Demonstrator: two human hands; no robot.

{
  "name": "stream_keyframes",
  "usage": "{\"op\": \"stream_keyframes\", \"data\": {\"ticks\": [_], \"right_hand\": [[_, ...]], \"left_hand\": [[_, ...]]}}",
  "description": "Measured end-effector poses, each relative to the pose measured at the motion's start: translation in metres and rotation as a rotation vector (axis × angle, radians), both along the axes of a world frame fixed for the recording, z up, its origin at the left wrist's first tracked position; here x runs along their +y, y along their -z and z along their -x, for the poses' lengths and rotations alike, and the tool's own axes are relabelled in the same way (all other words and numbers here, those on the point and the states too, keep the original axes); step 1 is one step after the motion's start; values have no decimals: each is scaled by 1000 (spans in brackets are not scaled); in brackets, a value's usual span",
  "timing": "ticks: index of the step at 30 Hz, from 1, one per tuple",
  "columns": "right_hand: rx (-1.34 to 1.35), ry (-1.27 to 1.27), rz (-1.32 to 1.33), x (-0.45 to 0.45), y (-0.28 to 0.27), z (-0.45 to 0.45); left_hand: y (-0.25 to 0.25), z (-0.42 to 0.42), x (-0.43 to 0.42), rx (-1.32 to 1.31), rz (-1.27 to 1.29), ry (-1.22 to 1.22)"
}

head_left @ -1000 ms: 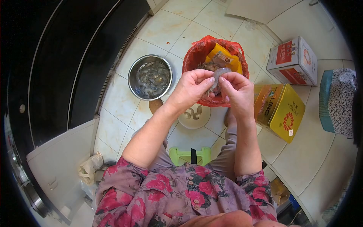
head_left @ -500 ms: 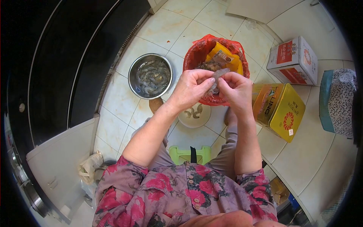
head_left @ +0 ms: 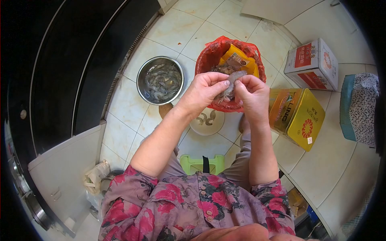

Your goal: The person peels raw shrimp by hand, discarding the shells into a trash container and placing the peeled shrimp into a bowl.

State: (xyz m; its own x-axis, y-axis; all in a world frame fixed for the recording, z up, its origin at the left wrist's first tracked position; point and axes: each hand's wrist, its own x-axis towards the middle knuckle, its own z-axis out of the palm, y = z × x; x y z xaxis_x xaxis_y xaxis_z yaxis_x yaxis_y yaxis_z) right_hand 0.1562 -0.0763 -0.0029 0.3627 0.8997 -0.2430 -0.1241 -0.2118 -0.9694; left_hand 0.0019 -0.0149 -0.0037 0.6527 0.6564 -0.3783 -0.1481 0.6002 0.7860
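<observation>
Between my two hands a grey raw shrimp (head_left: pixel 232 83) is held over the near side of a bin lined with a red bag (head_left: pixel 204 56). My left hand (head_left: pixel 206 91) pinches it from the left with thumb and forefinger. From the other side my right hand (head_left: pixel 254 94) grips it with its fingertips. Legs and feelers of the shrimp hang toward the bin. At the left stands a steel bowl (head_left: pixel 138 86) full of whole shrimp in water. Below my hands a white bowl (head_left: pixel 217 127) contains several shrimp pieces, partly hidden by my left forearm.
Inside the bin lies a yellow packet (head_left: pixel 241 60) beside scraps. A white-and-red carton (head_left: pixel 307 66) and a yellow tin (head_left: pixel 303 120) stand to the right. A light green stool (head_left: pixel 218 162) shows between my legs. Dark cabinet fronts (head_left: pixel 80 48) line the left.
The shrimp has turned slightly between my fingers, and more of its body and legs now shows. My right hand has shifted a little; the bowls and bin stay put.
</observation>
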Motion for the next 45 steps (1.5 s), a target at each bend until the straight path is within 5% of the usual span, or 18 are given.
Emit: {"op": "stream_keyframes", "data": {"ticks": [16,28,39,45], "right_hand": [[124,-13,-46,-3,-3,-3],[67,-35,-15,-4,-5,0],[-160,-44,-27,-1,4,5],[-59,8,15,0,0,7]], "left_hand": [[8,3,3,-203,233,20],[4,2,3,-102,164,3],[-1,0,-2,131,-162,-19],[-3,-1,-2,77,-15,-44]]}}
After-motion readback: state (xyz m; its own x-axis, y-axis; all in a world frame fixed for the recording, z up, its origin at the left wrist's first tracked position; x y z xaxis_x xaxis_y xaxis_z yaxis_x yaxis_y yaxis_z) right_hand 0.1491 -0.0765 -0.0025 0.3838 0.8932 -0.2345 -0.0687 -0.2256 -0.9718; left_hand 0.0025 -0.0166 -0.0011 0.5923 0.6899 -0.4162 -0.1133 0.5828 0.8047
